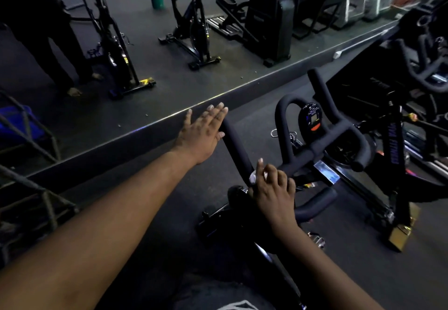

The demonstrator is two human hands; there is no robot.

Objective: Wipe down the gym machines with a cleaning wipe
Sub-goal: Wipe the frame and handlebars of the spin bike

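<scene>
Left hand (202, 135): I hold it flat and open at centre frame, fingers straight, beside the tip of the handlebar (236, 149); it holds nothing.
Right hand (272, 188): lower centre, my fingers curl round the white cleaning wipe (254, 176), pressing it on the bar's base.
Progress: I judge this spin bike (339, 154) only begun; console (311, 118), far grips and the bikes (194, 30) at upper frame remain.
</scene>
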